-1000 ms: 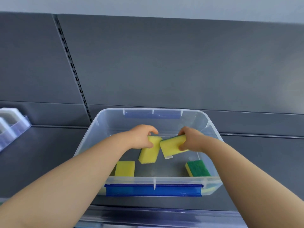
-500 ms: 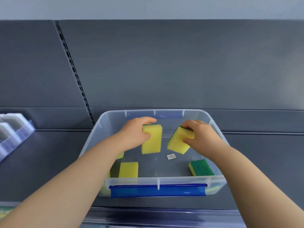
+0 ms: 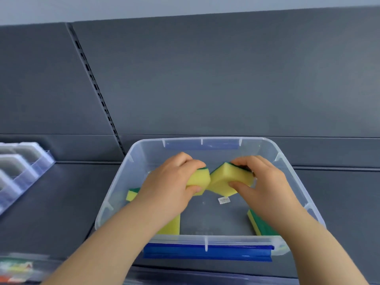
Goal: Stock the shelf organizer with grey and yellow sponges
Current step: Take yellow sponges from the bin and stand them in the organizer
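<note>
We face a dark grey back panel [image 3: 226,79], with a slotted upright rail [image 3: 96,93] running down its left part. Below it lies a grey shelf [image 3: 51,202]. On the shelf stands a clear plastic bin [image 3: 131,161] with a blue handle [image 3: 207,253] on its near edge. At the far left of the shelf sits the shelf organizer [image 3: 22,161], clear dividers set in a row, well apart from the bin; we cannot tell what its slots hold.

Both our arms reach into the bin. Our left hand [image 3: 170,188] grips a yellow sponge [image 3: 199,178], fingers curled over the top and thumb under it. Our right hand [image 3: 265,182] grips a second yellow sponge [image 3: 228,179] (a green scouring layer shows along its top edge). The two held sponges are raised above the bin floor, and their near corners meet between the hands.

Three more sponges lie in the bin: one by the left wall [image 3: 131,194], one partly hidden under our left forearm [image 3: 170,227], and one by the right wall, green side showing [image 3: 259,225]. A small white label [image 3: 223,200] lies on the bin floor just below the held pair.
</note>
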A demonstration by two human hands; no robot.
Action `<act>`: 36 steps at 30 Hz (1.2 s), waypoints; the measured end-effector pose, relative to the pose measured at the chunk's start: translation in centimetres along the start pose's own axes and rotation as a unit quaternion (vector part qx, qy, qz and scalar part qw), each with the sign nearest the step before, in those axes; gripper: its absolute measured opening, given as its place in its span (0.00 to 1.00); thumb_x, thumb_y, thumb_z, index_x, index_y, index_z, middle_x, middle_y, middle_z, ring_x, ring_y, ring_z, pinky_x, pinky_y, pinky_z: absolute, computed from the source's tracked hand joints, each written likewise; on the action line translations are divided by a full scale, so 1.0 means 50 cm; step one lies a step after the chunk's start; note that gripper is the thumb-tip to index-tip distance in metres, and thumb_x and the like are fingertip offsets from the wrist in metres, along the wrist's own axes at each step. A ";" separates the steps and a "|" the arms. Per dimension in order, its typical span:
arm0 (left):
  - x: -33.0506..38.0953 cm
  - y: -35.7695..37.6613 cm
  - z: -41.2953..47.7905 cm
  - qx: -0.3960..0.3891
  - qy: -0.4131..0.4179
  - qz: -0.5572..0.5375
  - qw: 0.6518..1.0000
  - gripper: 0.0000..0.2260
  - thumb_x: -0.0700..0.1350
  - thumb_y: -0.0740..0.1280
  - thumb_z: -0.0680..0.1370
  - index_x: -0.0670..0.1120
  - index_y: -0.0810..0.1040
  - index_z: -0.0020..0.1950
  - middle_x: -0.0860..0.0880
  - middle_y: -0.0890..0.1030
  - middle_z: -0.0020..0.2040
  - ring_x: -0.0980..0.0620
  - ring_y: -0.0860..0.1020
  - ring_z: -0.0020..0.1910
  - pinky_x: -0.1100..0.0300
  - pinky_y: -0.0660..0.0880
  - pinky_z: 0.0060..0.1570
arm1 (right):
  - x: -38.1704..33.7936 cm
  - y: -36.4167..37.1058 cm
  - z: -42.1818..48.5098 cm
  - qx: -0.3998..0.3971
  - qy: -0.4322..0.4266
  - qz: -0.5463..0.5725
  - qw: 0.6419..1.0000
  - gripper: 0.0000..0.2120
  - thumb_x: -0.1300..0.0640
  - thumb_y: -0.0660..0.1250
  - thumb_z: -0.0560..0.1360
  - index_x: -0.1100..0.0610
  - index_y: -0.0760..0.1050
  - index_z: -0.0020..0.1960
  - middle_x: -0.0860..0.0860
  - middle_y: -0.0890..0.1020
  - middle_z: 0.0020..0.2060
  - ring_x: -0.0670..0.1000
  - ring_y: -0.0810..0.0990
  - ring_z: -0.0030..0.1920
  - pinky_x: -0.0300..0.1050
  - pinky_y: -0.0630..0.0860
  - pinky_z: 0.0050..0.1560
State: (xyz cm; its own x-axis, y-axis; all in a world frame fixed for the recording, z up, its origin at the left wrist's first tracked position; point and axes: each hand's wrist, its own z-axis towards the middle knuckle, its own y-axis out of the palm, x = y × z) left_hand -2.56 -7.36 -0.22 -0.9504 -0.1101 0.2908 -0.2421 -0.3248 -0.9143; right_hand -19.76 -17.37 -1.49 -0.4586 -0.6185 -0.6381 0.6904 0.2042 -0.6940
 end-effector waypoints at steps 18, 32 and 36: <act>-0.454 -0.340 -0.569 0.272 -0.121 0.038 0.954 0.16 0.50 0.73 0.68 0.48 0.80 0.54 0.57 0.76 0.48 0.58 0.73 0.46 0.67 0.68 0.44 | -0.566 0.359 -0.138 0.007 -0.124 0.173 0.977 0.22 0.61 0.75 0.64 0.39 0.71 0.46 0.36 0.77 0.48 0.38 0.76 0.49 0.24 0.69 0.47; -0.743 -0.446 -0.890 0.275 -0.286 0.026 0.917 0.18 0.48 0.71 0.67 0.50 0.79 0.56 0.63 0.74 0.51 0.66 0.68 0.50 0.85 0.57 0.52 | -0.883 0.690 -0.139 -0.124 -0.140 0.233 0.954 0.20 0.58 0.76 0.64 0.41 0.68 0.44 0.37 0.78 0.41 0.35 0.76 0.46 0.23 0.69 0.44; -0.861 -0.453 -0.889 0.265 -0.263 0.044 0.927 0.16 0.49 0.73 0.71 0.51 0.76 0.58 0.58 0.76 0.52 0.63 0.71 0.50 0.76 0.64 0.53 | -0.947 0.778 -0.082 -0.141 -0.148 0.239 0.949 0.20 0.57 0.75 0.65 0.38 0.68 0.43 0.34 0.78 0.42 0.35 0.76 0.46 0.22 0.69 0.43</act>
State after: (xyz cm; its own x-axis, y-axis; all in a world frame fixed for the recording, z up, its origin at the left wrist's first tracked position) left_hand 35.19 46.50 -4.55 -0.7021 -0.5551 0.4460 0.0941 -0.6932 -0.7146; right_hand 26.53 22.99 0.36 0.0748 -0.5810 -0.8105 0.5834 0.6846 -0.4370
